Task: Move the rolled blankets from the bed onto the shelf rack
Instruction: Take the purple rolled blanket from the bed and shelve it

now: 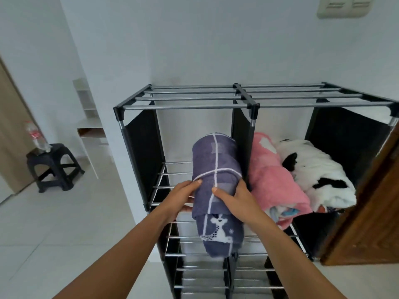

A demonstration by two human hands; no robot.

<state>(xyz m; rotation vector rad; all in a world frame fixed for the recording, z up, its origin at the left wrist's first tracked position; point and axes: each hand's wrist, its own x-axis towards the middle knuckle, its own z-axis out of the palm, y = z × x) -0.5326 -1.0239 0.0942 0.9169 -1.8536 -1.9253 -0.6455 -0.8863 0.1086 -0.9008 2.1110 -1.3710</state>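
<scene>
A rolled blue-grey blanket (pixel 217 182) with white lines and a white animal print lies lengthways in the left compartment of the black shelf rack (pixel 187 107), its near end sticking out over the front bars. My left hand (pixel 183 195) grips its left side and my right hand (pixel 235 199) grips its right side. In the right compartment lie a rolled pink blanket (pixel 274 180) and, to its right, a rolled white blanket with black patches (pixel 319 173). The bed is out of view.
The rack stands against a white wall, with lower tiers of metal bars (pixel 203 269) below. A brown wooden door (pixel 371 212) stands right beside the rack's right end. At the left, a dark plastic stool (pixel 55 167) carries a plastic bottle (pixel 36 137); pale tiled floor lies between.
</scene>
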